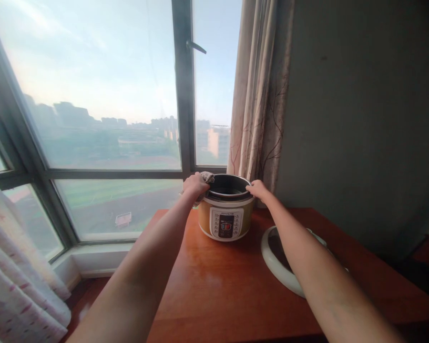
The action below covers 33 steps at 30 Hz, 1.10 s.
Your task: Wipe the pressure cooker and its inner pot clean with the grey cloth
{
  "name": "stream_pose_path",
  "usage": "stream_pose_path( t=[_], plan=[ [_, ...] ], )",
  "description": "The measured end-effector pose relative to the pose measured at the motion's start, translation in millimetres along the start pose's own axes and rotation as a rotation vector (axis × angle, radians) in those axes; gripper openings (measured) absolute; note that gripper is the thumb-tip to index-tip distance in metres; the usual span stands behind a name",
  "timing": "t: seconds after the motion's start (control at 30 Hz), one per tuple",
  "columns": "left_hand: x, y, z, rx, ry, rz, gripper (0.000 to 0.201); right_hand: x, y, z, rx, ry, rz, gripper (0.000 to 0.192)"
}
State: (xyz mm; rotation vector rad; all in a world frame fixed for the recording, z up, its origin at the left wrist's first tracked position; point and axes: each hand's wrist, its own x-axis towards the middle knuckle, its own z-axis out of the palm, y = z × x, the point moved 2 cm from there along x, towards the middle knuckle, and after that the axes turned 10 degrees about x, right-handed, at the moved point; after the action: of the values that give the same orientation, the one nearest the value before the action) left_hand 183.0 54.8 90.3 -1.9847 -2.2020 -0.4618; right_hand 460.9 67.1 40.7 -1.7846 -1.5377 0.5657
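Observation:
A gold and white electric pressure cooker (pixel 226 224) stands upright on the table, its control panel facing me. Its dark inner pot (pixel 230 184) sits in it with the rim raised a little above the body. My left hand (pixel 196 184) is closed on a crumpled grey patterned cloth (pixel 207 177) at the left side of the rim. The pot's right rim is pinched between the fingers of my right hand (pixel 257 188). Partly hidden under my right forearm, the white-rimmed lid (pixel 277 267) lies on the tabletop.
The reddish-brown wooden table (pixel 200 295) reaches toward the window corner. Behind the cooker hang a beige curtain (pixel 253 95) and a large window (pixel 110 95). Another patterned curtain (pixel 17 281) hangs at the lower left. A dark wall (pixel 350 119) rises along the right.

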Motion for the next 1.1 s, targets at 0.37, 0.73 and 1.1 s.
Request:
stream_pose_path(
  t=[0.37, 0.73, 1.1],
  plan=[
    [21.2, 0.5, 5.7, 0.021, -0.009, 0.025, 0.05, 9.6, -5.7, 2.9, 0.102, 0.037, 0.045, 0.021],
    [26.5, -2.7, -6.6, -0.044, -0.036, -0.007, 0.045, -5.9, -28.6, 1.4, 0.41, 0.028, 0.087, 0.038],
    [30.6, -9.9, -65.6, -0.337, 0.265, -0.011, 0.05, -38.7, -86.0, -52.2, 0.775, 0.226, -0.086, 0.012]
  ],
)
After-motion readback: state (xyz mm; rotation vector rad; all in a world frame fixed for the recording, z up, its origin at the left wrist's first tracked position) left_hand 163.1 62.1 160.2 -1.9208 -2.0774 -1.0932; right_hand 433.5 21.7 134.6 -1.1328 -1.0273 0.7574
